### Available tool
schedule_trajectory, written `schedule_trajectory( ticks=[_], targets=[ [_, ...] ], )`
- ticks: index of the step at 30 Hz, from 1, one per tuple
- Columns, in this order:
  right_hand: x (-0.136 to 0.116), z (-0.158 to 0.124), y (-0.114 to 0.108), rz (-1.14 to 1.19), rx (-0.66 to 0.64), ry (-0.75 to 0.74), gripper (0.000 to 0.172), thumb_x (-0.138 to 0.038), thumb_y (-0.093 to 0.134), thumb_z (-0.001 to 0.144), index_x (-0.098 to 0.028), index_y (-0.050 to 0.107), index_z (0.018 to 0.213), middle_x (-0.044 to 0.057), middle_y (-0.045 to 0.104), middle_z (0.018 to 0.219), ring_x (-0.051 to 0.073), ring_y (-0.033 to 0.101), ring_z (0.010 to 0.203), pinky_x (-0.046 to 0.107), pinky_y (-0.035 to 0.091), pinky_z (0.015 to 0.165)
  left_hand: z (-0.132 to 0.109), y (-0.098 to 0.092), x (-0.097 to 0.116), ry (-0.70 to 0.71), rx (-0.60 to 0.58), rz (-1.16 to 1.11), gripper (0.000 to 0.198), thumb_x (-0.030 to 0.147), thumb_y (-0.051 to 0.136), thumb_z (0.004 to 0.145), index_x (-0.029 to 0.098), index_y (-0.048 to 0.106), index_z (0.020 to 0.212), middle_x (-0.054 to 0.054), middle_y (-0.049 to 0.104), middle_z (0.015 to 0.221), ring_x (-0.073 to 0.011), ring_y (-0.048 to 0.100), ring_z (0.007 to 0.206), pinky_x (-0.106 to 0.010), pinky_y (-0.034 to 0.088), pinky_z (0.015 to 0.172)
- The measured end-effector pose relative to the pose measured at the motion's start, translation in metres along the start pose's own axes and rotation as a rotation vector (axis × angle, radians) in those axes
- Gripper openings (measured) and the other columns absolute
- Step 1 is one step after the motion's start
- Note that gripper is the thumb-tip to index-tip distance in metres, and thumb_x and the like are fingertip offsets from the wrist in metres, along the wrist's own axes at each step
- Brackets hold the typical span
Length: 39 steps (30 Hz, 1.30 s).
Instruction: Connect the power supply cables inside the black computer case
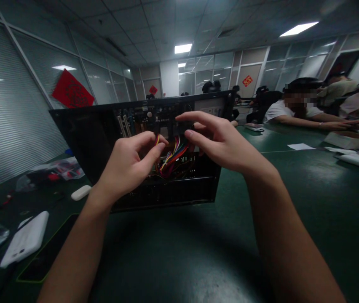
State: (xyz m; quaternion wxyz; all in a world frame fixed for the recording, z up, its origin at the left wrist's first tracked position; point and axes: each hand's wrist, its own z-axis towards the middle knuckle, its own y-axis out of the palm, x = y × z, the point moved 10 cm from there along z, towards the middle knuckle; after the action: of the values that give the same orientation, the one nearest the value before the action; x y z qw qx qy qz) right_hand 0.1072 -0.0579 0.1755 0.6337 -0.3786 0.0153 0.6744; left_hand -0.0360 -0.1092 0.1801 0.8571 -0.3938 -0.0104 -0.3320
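Observation:
An open black computer case (pixel 87 139) stands tilted on the table in front of me, its inside facing me. A bundle of coloured wires (pixel 175 158) runs down through its middle. My left hand (pixel 135 158) has thumb and fingertips pinched around thin yellow and red wires (pixel 157 139) at the left of the bundle. My right hand (pixel 219 136) reaches in from the right, thumb and index finger on either side of a dark connector (pixel 182 127) above the wires. Its other fingers are partly hidden behind the thumb. A circuit board (pixel 149 115) shows above both hands.
On the green table (pixel 261 202), a white device (pixel 26 240), a dark phone-like slab (pixel 51 250), a white oval case (pixel 81 192) and plastic bags (pixel 53 170) lie to the left. A person (pixel 296 105) sits at the right beyond a box (pixel 348 140) and papers.

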Motion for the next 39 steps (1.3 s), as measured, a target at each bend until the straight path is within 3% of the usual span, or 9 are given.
schedule_trajectory(
  ticks=[4,7,12,18,25,29,34,39],
  targets=[
    [-0.005,-0.004,0.010,-0.084,-0.157,-0.083,0.051,-0.029,0.064,0.090,-0.021,0.056,0.140,0.009,0.064,0.130,0.023,0.065,0.107,0.040,0.057,0.094,0.000,0.001,-0.001,0.007,-0.014,0.016,0.027,0.040,0.058,0.095,0.017,0.073,0.096,-0.003,0.074,0.087,-0.0167,0.067,0.077,-0.025,0.051,0.069],
    [-0.005,-0.007,0.016,-0.182,-0.215,-0.133,0.058,-0.024,0.065,0.088,-0.022,0.052,0.144,0.010,0.060,0.136,0.025,0.062,0.116,0.043,0.054,0.101,-0.001,0.004,-0.002,0.008,-0.039,0.004,0.027,0.039,0.058,0.095,0.016,0.074,0.098,-0.004,0.075,0.091,-0.0170,0.068,0.078,-0.025,0.052,0.070],
    [-0.006,-0.003,0.022,-0.524,-0.074,-0.184,0.053,-0.014,0.058,0.088,-0.022,0.055,0.140,0.013,0.057,0.136,0.028,0.057,0.123,0.045,0.050,0.102,0.000,0.005,-0.006,-0.011,-0.053,-0.061,0.028,0.039,0.058,0.095,0.016,0.073,0.102,-0.005,0.075,0.092,-0.0178,0.069,0.079,-0.027,0.055,0.072],
    [-0.006,0.006,0.030,-0.854,0.074,-0.162,0.041,-0.018,0.057,0.093,-0.023,0.060,0.133,0.014,0.058,0.134,0.030,0.055,0.118,0.042,0.053,0.091,-0.001,0.005,-0.009,-0.012,-0.134,-0.254,0.035,0.032,0.044,0.100,0.017,0.067,0.121,-0.008,0.074,0.103,-0.0204,0.070,0.095,-0.031,0.057,0.083],
    [0.009,0.008,0.026,-0.850,0.094,-0.050,0.035,-0.023,0.051,0.098,-0.021,0.063,0.131,0.011,0.065,0.132,0.026,0.063,0.110,0.033,0.051,0.082,0.003,0.009,-0.011,0.029,-0.079,-0.075,0.016,0.030,0.061,0.092,0.016,0.067,0.095,-0.004,0.073,0.089,-0.0169,0.067,0.080,-0.026,0.053,0.071],
    [0.011,0.009,0.033,-0.845,0.072,-0.026,0.035,-0.022,0.049,0.099,-0.022,0.065,0.129,0.010,0.066,0.132,0.025,0.065,0.108,0.032,0.051,0.079,0.005,0.011,-0.016,0.073,0.012,0.102,0.016,0.031,0.068,0.088,0.016,0.063,0.085,-0.002,0.069,0.078,-0.0137,0.062,0.067,-0.023,0.048,0.062],
    [0.018,0.010,0.036,-0.824,0.057,0.002,0.035,-0.021,0.050,0.098,-0.022,0.065,0.129,0.010,0.069,0.128,0.025,0.068,0.104,0.033,0.051,0.078,0.001,0.002,-0.017,0.140,0.172,0.231,0.022,0.031,0.068,0.089,0.019,0.061,0.107,0.001,0.068,0.079,-0.0124,0.063,0.068,-0.022,0.047,0.063],
    [0.026,0.010,0.036,-0.765,0.056,0.038,0.036,-0.019,0.049,0.096,-0.021,0.065,0.129,0.010,0.069,0.127,0.025,0.067,0.105,0.035,0.051,0.084,0.000,0.003,-0.009,0.222,0.181,0.296,0.017,0.031,0.061,0.095,0.019,0.065,0.107,-0.003,0.070,0.091,-0.0149,0.066,0.080,-0.025,0.050,0.073]
  ],
)
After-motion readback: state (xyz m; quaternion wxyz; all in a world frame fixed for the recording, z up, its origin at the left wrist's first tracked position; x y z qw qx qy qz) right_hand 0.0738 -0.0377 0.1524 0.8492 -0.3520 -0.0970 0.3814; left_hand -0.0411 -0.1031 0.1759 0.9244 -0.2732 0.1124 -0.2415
